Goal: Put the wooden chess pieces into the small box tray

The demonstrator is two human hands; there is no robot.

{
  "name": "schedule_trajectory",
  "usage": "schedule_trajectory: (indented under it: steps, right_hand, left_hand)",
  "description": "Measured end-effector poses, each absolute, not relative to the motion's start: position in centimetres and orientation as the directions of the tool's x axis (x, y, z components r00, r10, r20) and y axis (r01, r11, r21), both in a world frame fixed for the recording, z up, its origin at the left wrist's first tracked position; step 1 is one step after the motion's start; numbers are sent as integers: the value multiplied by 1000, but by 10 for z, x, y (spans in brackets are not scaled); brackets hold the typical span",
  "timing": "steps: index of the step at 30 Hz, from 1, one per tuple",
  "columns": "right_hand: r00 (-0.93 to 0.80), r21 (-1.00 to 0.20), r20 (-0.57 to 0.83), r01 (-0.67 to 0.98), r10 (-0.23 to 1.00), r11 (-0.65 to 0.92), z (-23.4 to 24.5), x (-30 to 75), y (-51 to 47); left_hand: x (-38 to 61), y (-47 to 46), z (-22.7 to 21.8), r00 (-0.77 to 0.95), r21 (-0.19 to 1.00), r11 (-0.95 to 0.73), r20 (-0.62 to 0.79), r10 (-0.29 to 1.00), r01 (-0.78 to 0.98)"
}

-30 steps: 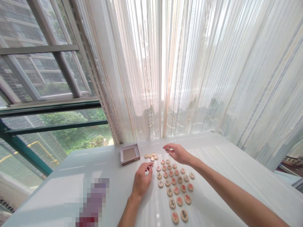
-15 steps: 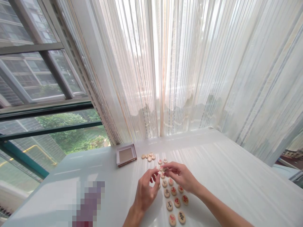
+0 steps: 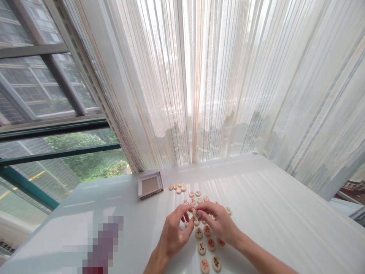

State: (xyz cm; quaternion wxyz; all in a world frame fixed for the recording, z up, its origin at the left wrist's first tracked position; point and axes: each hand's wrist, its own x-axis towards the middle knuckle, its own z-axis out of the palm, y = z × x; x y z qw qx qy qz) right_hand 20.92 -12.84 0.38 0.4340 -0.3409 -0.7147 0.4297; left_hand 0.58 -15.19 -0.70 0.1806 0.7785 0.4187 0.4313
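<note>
A round wooden Chinese chess piece (image 3: 196,214) with a black character is raised above the table between my two hands. My left hand (image 3: 176,230) pinches it from the left, thumb and forefinger at its rim. From the right, my right hand (image 3: 221,221) grips it with closed fingertips. Rows of chess pieces with red or black characters lie flat around and under the hands. Nearest me are a red-marked piece (image 3: 204,265) and a black-marked piece (image 3: 216,262). Some pieces are partly hidden beneath my right hand.
A small cluster of chess pieces (image 3: 178,190) lies farther back, to the right of a shallow open box (image 3: 149,185). The white table (image 3: 279,213) reaches to the sheer curtain (image 3: 196,95). A blurred-out object (image 3: 104,247) is at the left front.
Both hands have shifted slightly nearer me, uncovering pieces farther back. The held piece now shows its black character between the fingers. My view has shifted a little.
</note>
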Motion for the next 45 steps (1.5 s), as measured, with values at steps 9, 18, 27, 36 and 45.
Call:
schedule_trajectory:
  steps: [9,18,27,36,45]
  right_hand:
    - [-324,-927,293,133,900,350,-4,207,-127]
    - [-400,-903,334,122,853,411,12,209,-133]
    - [-402,-876,373,145,836,460,8,211,-131]
    - [-338,-807,472,207,814,554,6,221,-126]
    - [-152,-853,474,165,868,495,3,231,-115]
  left_hand:
    - [12,-153,-15,260,668,-529,466,846,523]
    - [11,-155,-12,200,767,-469,425,883,439]
    - [10,-153,-10,202,811,-453,406,891,370]
    - [4,-152,-5,103,879,-350,335,937,324]
    - [-5,-144,-9,22,926,-262,266,964,272]
